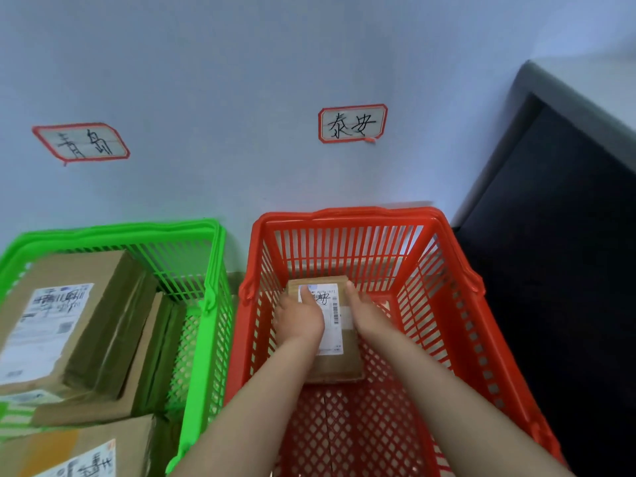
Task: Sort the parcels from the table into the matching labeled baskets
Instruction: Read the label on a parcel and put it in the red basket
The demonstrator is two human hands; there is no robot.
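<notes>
Parcel (335,368) is low inside the red basket (461,263), toward its far wall, with my left hand (299,318) and right hand (364,313) gripping its sides. It's the only one in there. Left of the red basket, the green basket (216,256) holds several boxes (69,315). The surface isn't in view, so I can't tell what's left.

青岛 label (81,142), 泰安 label (352,123), both on wall (223,98)

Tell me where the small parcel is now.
Head view, right of centre: the small parcel is inside the red basket, gripped between the left hand and right hand.
</notes>
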